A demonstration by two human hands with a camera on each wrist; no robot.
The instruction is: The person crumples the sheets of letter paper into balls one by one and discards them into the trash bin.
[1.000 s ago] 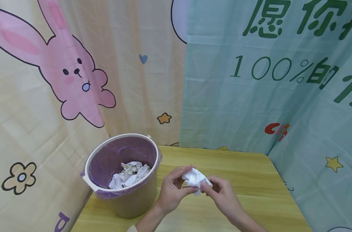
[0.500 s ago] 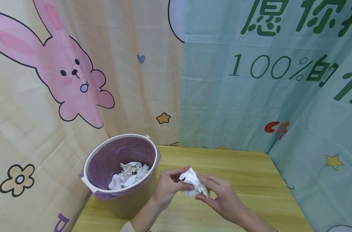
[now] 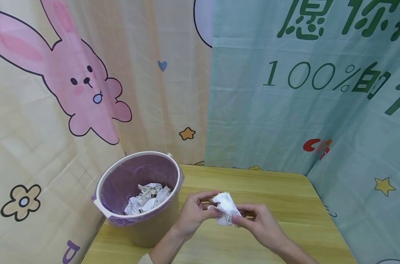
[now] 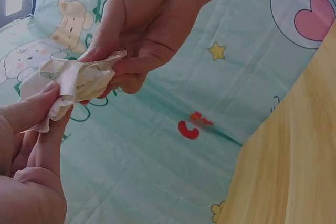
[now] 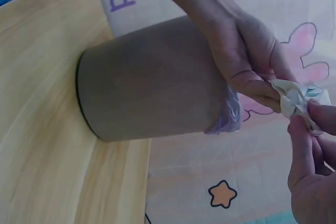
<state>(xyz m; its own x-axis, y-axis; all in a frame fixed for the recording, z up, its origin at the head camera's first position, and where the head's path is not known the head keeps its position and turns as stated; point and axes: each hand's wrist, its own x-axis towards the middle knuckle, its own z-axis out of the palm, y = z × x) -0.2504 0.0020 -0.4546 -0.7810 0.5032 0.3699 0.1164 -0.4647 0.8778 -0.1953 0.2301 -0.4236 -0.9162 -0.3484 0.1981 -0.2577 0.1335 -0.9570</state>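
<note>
A crumpled piece of white paper [image 3: 227, 207] is held between both hands above the table, to the right of the bin. My left hand [image 3: 194, 212] pinches its left side between thumb and fingers. On the other side my right hand [image 3: 260, 223] pinches the lower right edge, thumb toward me. Both wrist views show the crumpled paper [image 4: 79, 80] bunched and folded, with the fingertips of the two hands close together on it. Some fingers behind the paper are hidden in the head view.
A beige bin [image 3: 153, 231] with a purple liner [image 3: 120, 183] stands at the table's left side. Several crumpled papers [image 3: 147, 200] lie inside it. The wooden table [image 3: 285, 205] reaches back to printed curtains [image 3: 252, 121] on the far and right sides.
The paper has been turned and reshaped between the fingers. The right hand shifted its grip on it, and the hands stay at about the same place over the table.
</note>
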